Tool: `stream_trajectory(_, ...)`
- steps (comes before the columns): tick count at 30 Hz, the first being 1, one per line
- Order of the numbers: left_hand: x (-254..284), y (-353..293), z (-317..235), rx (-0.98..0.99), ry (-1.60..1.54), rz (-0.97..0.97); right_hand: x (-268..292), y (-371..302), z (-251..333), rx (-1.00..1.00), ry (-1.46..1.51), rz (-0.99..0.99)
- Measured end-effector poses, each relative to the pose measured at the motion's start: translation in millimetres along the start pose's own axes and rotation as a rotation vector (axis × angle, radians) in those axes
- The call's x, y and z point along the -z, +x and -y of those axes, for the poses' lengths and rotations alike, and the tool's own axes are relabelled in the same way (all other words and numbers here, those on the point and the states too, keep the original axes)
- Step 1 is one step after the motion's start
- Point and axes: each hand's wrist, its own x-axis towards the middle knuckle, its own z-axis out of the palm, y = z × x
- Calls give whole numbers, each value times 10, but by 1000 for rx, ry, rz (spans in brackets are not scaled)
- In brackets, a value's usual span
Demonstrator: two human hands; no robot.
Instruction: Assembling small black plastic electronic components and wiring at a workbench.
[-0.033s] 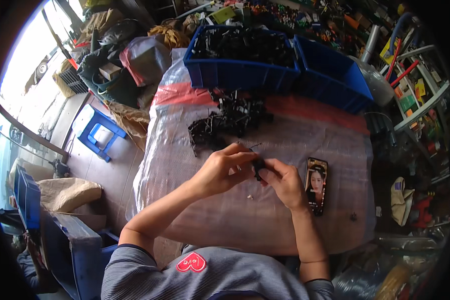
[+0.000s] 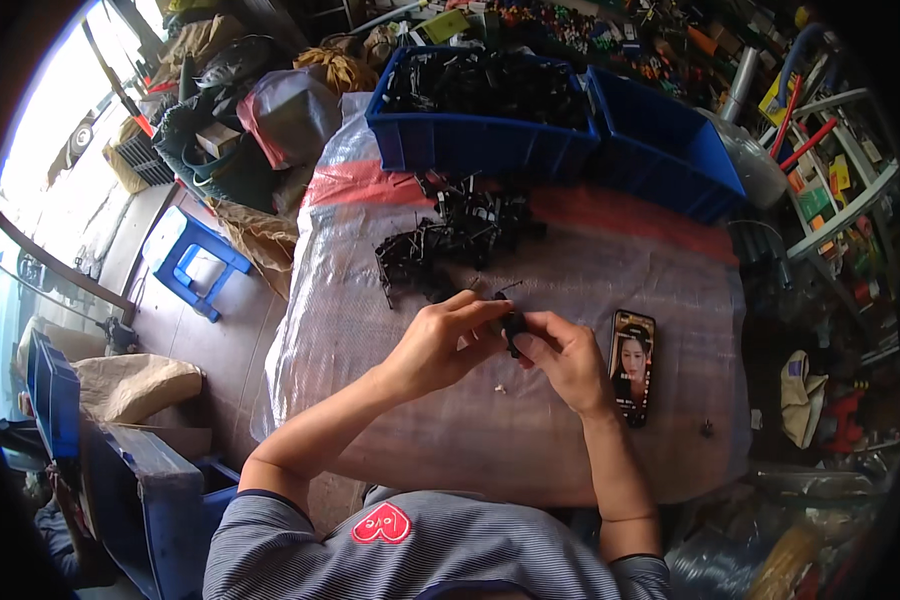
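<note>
Our plastic-covered work surface (image 2: 420,440) fills mid-frame, with a heaped blue bin (image 2: 480,145) at top centre and a tangled black pile (image 2: 470,228) below it. At the frame's centre, our left hand (image 2: 438,345) and right hand (image 2: 570,362), both pinched narrow, hold one small black part (image 2: 513,326) between them.

One left hand (image 2: 440,345) and one right hand (image 2: 574,372), with probably one black part (image 2: 513,337) between them, though fingers (image 2: 485,309) hide much of it. The worktop (image 2: 570,465) carries one phone (image 2: 633,370), one pale scrap (image 2: 501,389), one small dark piece (image 2: 707,429) and one heap of black parts (image 2: 460,232); beyond, two blue bins (image 2: 480,145). One blue stool (image 2: 170,238).
</note>
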Motion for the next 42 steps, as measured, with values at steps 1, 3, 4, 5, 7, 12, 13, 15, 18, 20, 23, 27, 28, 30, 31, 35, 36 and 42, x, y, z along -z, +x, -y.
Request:
stream_trajectory(1, -26, -38, 44, -11, 8, -71, -55, -3, 16, 17, 44, -45)
stream_trajectory(3, -102, -99, 159, 71, -200, -207, -124, 14, -6, 67, 103, -154)
stream_trajectory(4, -101, -128, 193, 225, -337, -214, -140, 8, -39, 59, 97, -171)
stream_trajectory(5, -101, -145, 204, 276, -464, -230, -151, -2, -67, 93, 170, -208)
stream_trajectory(7, -118, -160, 218, 351, -651, -219, -228, -21, -99, 162, 233, -300)
stream_trajectory(12, -213, -226, 329, 476, -840, -184, -332, -51, -240, 216, 235, -410)
stream_trajectory(13, -230, -244, 358, 484, -849, -169, -332, -52, -273, 218, 231, -389)
stream_trajectory(15, -253, -265, 378, 494, -861, -152, -351, -61, -292, 185, 182, -361)
stream_trajectory(18, -293, -283, 361, 470, -781, -203, -372, -62, -291, 197, 206, -301)
stream_trajectory(20, -349, -304, 330, 449, -710, -250, -333, -64, -317, 235, 122, -196)
stream_trajectory(23, -386, -329, 341, 349, -722, -282, -362, -59, -381, 219, 149, -163)
stream_trajectory(27, -368, -322, 260, 143, -427, -324, -303, -40, -374, -10, 565, -30)
stream_trajectory(28, -365, -322, 233, 141, -425, -327, -275, -45, -357, -103, 649, 19)
stream_trajectory(30, -356, -335, 206, -86, -62, -317, -253, -48, -516, -99, 689, 64)
stream_trajectory(31, -360, -327, 200, -102, -41, -330, -249, -43, -561, -90, 774, 89)
stream_trajectory(35, -293, -308, 205, -59, -103, -297, -265, -80, -463, -90, 673, 77)
stream_trajectory(36, -261, -288, 210, -58, -93, -306, -253, -91, -386, -74, 495, 46)
stream_trajectory(42, -183, -291, 425, 547, -903, -212, -327, -126, -138, 365, -504, -17)
